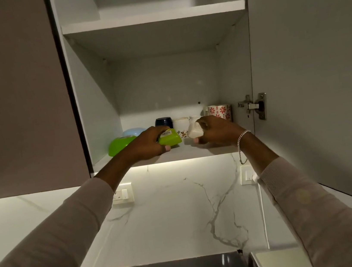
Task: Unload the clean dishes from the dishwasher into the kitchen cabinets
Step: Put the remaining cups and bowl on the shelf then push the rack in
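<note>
It is putting-away time: the left grip [149, 145] holds a green plastic cup [170, 138], the right grip [214, 129] a small white jar [194, 130], both low over the cabinet shelf [184, 153], so next they should probably set these down before the mugs [180, 122] and let go.

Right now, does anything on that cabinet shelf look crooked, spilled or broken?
Nothing looks spilled or broken. Only the green bowl at the left end of the shelf seems tilted rather than flat. The left hand holds a green container, the right hand a small white piece.
</note>
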